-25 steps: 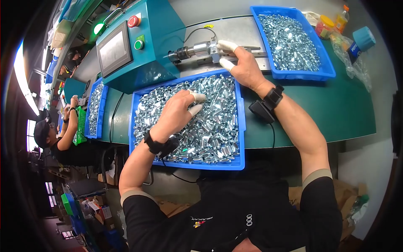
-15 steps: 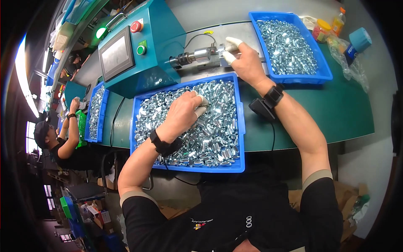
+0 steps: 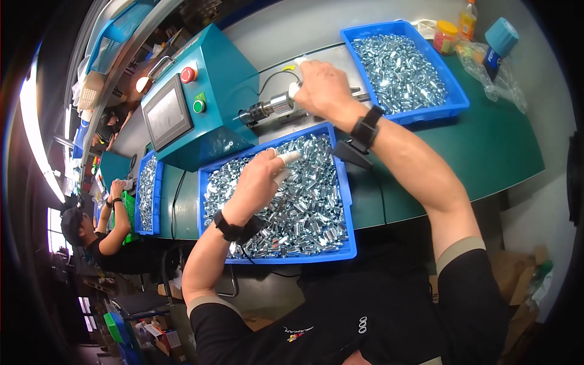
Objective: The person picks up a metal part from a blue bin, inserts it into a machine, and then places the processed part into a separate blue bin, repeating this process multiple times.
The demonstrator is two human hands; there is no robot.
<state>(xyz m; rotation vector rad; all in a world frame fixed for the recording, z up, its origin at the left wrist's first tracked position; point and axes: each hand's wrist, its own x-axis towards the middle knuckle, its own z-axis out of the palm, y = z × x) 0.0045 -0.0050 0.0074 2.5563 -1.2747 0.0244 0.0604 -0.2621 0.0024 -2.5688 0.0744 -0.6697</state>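
Observation:
My left hand (image 3: 255, 182), with white finger cots, hovers over the near blue tray (image 3: 348, 201) of shiny metal sleeve-like pieces (image 3: 304, 207). Its thumb and forefinger are apart, and I make out nothing between them. At the green bench machine, my right hand (image 3: 327, 90) reaches over the fixture beside the metal spindle (image 3: 271, 106). Its thumb is by the spindle's end and its forefinger is apart, farther back. The palm hides most of the fixture and whatever sits in it. Both wrists carry black bands.
The teal machine housing (image 3: 225, 85) bears a screen (image 3: 166, 118), a red knob (image 3: 188, 75) and a green button (image 3: 199, 106). Another blue tray (image 3: 459, 103) of metal pieces stands far right, near a lidded jar (image 3: 445, 39) and bottles. At left, a co-worker (image 3: 112, 225) sits beside another tray (image 3: 139, 201).
My right hand has moved left, closer to the spindle's end. My left hand has lifted from among the pieces, its fingers spreading. The whole view has shifted a little.

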